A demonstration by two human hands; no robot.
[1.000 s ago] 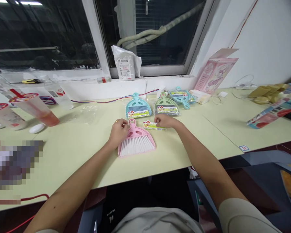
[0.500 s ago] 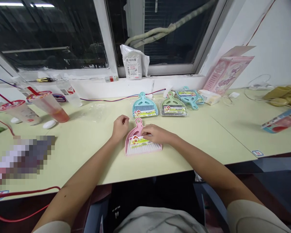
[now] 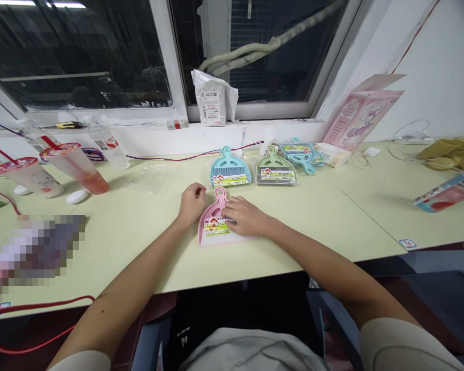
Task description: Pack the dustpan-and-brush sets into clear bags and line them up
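A pink dustpan and brush set with white bristles lies flat on the table in front of me, its looped handle pointing away. Across it sits a printed card label with red mushrooms. My right hand rests over the right part of this label, fingers spread and slightly bent. Just left of the pink handle, my left hand is on the table with fingers curled in a pinch; whatever may be between them is hidden. Beyond lie a blue dustpan set and a green dustpan set, both labelled.
Another blue dustpan set lies behind the green one. Two drink cups with straws and a white mouse-shaped object stand left. A pink box leans at back right. A colourful carton lies at the right.
My right hand has shifted slightly left and flattened onto the label, which now lies straighter and flatter across the pink set. My left hand stays in place.
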